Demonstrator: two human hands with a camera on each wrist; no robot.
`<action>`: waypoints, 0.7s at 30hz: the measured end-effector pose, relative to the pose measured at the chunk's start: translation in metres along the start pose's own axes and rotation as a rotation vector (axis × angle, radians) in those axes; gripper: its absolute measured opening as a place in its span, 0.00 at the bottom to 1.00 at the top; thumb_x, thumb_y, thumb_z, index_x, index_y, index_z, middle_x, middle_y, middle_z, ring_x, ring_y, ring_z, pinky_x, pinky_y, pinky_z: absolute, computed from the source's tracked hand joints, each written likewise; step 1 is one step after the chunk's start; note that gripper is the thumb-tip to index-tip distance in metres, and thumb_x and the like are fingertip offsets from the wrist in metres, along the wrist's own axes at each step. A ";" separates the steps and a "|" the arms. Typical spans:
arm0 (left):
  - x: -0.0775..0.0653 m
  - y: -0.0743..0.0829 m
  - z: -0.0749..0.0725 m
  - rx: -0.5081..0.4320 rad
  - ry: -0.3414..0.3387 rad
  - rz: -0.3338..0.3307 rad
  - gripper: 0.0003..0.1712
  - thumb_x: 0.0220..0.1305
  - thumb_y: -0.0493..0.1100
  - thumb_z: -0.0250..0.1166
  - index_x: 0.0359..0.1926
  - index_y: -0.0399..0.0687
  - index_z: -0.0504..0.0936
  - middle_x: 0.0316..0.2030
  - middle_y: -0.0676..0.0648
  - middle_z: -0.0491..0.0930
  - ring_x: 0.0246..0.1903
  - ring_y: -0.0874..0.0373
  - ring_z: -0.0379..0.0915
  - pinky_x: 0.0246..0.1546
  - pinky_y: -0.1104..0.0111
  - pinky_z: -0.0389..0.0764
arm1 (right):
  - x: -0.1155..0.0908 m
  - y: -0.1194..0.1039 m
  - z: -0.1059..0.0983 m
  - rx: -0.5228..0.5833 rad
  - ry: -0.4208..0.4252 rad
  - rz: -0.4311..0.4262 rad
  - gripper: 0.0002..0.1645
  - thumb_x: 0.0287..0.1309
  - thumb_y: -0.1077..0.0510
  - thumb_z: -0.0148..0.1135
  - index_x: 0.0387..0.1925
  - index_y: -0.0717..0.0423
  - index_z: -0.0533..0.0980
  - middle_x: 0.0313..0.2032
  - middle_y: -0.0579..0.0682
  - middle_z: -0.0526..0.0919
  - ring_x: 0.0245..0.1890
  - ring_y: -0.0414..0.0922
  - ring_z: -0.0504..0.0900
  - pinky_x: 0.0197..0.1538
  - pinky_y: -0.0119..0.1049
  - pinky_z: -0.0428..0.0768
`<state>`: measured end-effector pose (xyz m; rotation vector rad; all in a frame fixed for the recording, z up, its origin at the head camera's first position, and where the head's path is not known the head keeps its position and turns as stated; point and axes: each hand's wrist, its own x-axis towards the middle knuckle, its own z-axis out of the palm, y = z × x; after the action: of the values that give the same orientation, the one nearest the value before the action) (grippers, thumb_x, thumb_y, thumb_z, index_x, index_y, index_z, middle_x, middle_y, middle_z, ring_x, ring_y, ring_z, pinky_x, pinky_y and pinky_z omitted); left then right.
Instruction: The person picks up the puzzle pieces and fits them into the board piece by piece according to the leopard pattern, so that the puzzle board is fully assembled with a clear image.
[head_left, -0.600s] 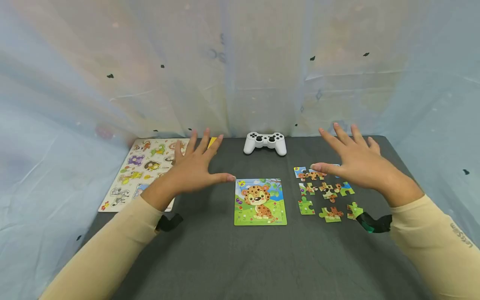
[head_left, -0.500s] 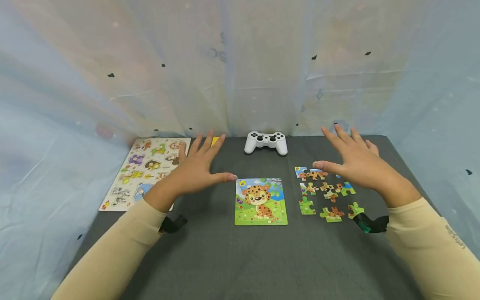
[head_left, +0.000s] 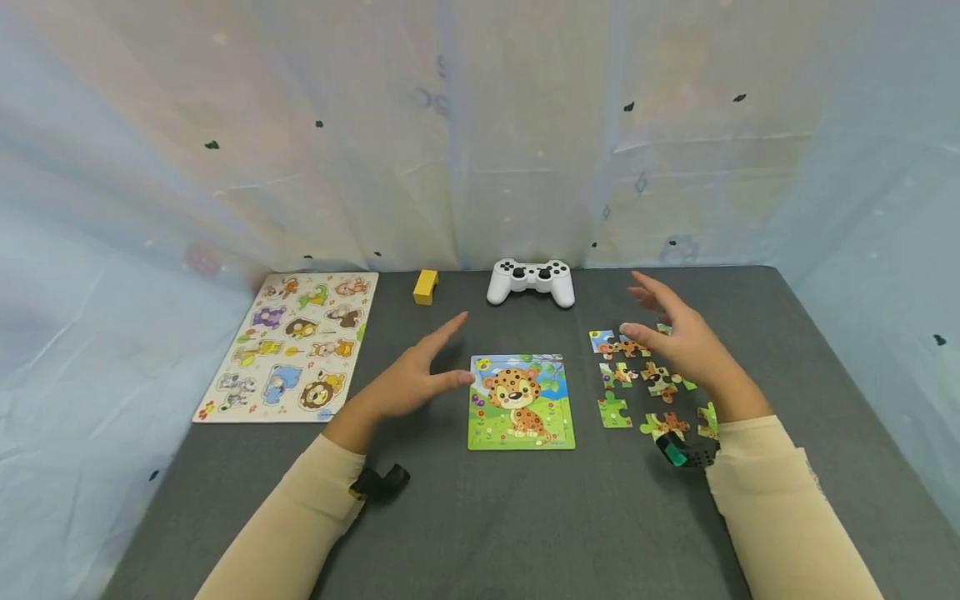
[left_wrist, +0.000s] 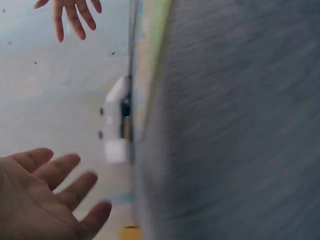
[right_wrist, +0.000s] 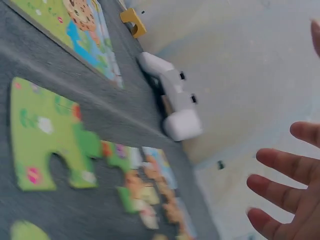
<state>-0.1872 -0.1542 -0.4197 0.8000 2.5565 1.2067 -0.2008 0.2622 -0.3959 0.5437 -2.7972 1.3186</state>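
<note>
In the head view a square puzzle board with a leopard picture lies at the middle of the table. My left hand hovers at its left edge, holding nothing, thumb toward the board's corner. My right hand is held over the loose jigsaw pieces to the right, also holding nothing and hiding some of them. The left wrist view shows the left hand with its fingers spread. Relaxed, parted fingers of the right hand appear in the right wrist view, beside a green jigsaw piece.
A white game controller sits at the table's back edge. Left of it stands a small yellow block. An animal puzzle board lies at the far left. Pale sheeting hangs behind the dark table.
Both hands have turned so the palms face inward more, and come nearer the body. The right arm has swung inward. The yellow block and animal board now show uncovered.
</note>
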 end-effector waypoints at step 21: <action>-0.003 -0.036 0.037 0.361 -0.138 0.114 0.75 0.31 0.79 0.69 0.76 0.54 0.46 0.75 0.53 0.41 0.72 0.54 0.35 0.63 0.47 0.42 | 0.011 0.067 0.057 -0.212 0.018 0.112 0.39 0.60 0.35 0.59 0.64 0.55 0.69 0.68 0.53 0.57 0.66 0.58 0.54 0.56 0.61 0.62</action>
<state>-0.1837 -0.1508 -0.4708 1.0738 2.6779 0.6922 -0.2231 0.2556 -0.4812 0.3700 -2.9415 1.0161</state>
